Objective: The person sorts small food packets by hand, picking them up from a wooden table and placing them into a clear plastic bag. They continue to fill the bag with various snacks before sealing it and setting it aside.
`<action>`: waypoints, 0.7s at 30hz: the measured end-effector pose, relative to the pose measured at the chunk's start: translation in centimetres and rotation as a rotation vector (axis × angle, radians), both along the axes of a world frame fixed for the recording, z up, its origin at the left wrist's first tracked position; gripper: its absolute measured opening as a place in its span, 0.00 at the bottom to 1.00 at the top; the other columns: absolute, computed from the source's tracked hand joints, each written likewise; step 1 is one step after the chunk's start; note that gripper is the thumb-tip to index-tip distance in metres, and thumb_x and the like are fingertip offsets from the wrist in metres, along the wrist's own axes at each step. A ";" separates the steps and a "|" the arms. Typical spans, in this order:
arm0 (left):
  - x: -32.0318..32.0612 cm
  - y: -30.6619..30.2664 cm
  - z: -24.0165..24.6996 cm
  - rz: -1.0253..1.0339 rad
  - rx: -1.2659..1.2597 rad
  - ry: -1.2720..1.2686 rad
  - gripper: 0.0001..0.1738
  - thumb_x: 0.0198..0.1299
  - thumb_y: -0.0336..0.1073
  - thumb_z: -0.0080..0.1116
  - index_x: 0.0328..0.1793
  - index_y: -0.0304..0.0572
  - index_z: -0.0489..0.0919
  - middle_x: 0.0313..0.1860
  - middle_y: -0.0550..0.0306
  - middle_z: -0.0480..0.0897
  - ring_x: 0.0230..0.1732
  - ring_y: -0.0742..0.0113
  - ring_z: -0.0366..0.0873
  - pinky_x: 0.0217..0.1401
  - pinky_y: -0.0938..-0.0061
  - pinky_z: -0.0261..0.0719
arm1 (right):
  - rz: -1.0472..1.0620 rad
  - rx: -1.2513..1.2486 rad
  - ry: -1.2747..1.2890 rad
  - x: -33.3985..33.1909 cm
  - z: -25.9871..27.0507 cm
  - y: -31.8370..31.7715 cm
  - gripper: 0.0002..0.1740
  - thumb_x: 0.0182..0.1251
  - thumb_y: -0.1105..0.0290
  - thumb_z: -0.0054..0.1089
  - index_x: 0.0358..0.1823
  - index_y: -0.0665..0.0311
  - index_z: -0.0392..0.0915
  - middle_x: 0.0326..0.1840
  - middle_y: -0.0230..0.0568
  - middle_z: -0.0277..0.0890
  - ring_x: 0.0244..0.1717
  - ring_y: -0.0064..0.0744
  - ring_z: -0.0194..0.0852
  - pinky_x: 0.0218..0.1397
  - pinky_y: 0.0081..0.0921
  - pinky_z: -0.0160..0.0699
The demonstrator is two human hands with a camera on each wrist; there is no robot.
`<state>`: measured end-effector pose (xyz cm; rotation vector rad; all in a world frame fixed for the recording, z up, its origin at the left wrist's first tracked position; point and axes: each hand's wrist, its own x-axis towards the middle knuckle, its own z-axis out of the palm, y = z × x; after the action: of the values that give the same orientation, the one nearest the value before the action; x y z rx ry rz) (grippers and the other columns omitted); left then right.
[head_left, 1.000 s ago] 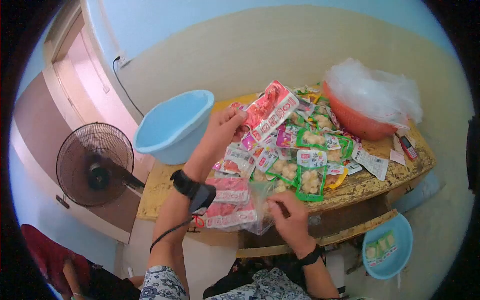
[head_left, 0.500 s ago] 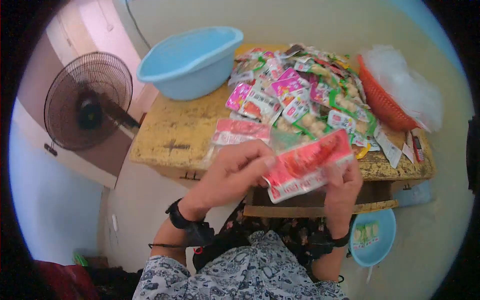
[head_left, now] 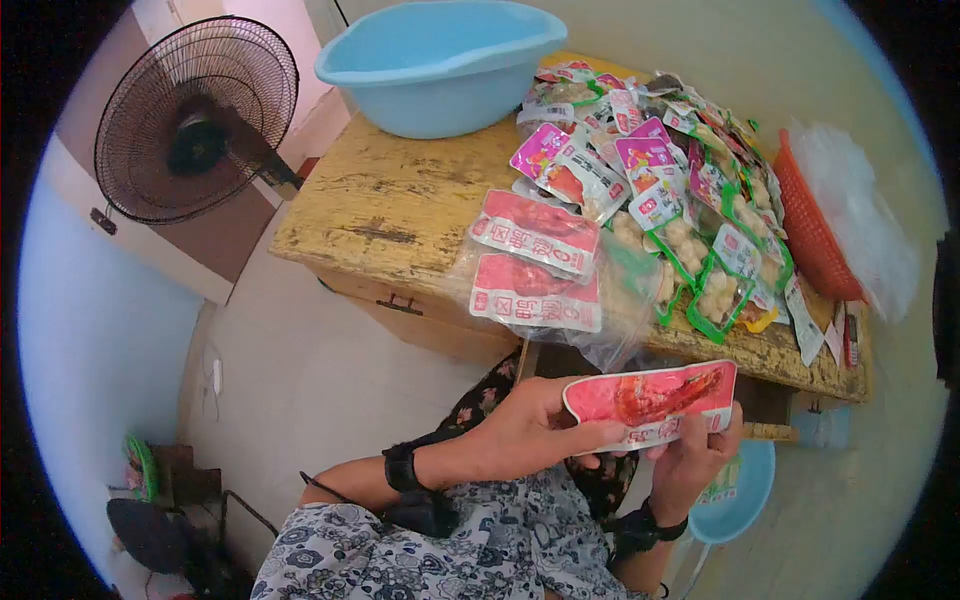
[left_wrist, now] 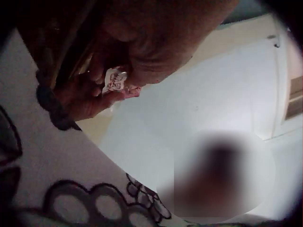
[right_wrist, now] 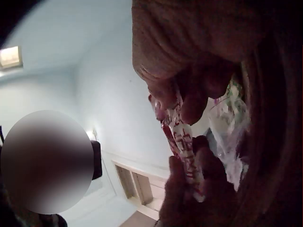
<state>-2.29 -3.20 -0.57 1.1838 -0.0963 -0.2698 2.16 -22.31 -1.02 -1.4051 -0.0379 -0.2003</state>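
In the head view a red and white packet point(head_left: 655, 400) is held in front of the body, below the table's front edge. My left hand point(head_left: 535, 428) pinches its left end, thumb on the front. My right hand point(head_left: 697, 452) pinches its lower right part. The right wrist view shows the packet point(right_wrist: 182, 146) edge-on between fingers of both hands. Two similar packets point(head_left: 535, 232) lie on a clear plastic bag point(head_left: 625, 335) at the table's front edge, partly overhanging it.
A heap of colourful food packets point(head_left: 690, 190) covers the table's right side, beside a red basket point(head_left: 810, 220) with clear bags. A blue basin point(head_left: 440, 60) stands at the back left. Below are an open drawer and another blue basin point(head_left: 735, 505); a fan point(head_left: 195, 130) stands left.
The packet has moved from above the heap down towards the body. My right hand has left the clear bag and now grips the packet too. The head view has tilted downward.
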 end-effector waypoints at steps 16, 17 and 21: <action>1.0 1.3 1.6 0.024 0.005 0.007 0.19 0.77 0.40 0.54 0.66 0.34 0.78 0.46 0.52 0.87 0.37 0.66 0.88 0.34 0.76 0.89 | 0.287 0.256 0.114 0.9 0.2 0.2 0.13 0.73 0.72 0.57 0.55 0.70 0.76 0.36 0.40 0.83 0.21 0.21 0.78 0.16 0.17 0.75; 0.9 1.3 1.6 0.020 -0.009 0.001 0.19 0.77 0.40 0.54 0.66 0.34 0.78 0.46 0.52 0.87 0.37 0.66 0.88 0.34 0.76 0.89 | 0.318 0.280 0.116 0.9 0.0 0.1 0.13 0.73 0.71 0.57 0.54 0.70 0.76 0.37 0.40 0.83 0.21 0.21 0.77 0.15 0.16 0.74; 0.6 0.9 1.4 0.056 -0.057 0.014 0.19 0.77 0.39 0.53 0.65 0.33 0.77 0.45 0.52 0.87 0.35 0.67 0.88 0.33 0.77 0.88 | 0.347 0.253 0.137 1.1 0.1 -0.2 0.12 0.74 0.71 0.56 0.52 0.70 0.77 0.38 0.40 0.83 0.21 0.21 0.77 0.18 0.15 0.74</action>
<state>-1.68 -2.28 0.82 1.1263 -0.0577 -0.2249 3.30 -22.51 -0.93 -1.1361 -0.1372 0.1746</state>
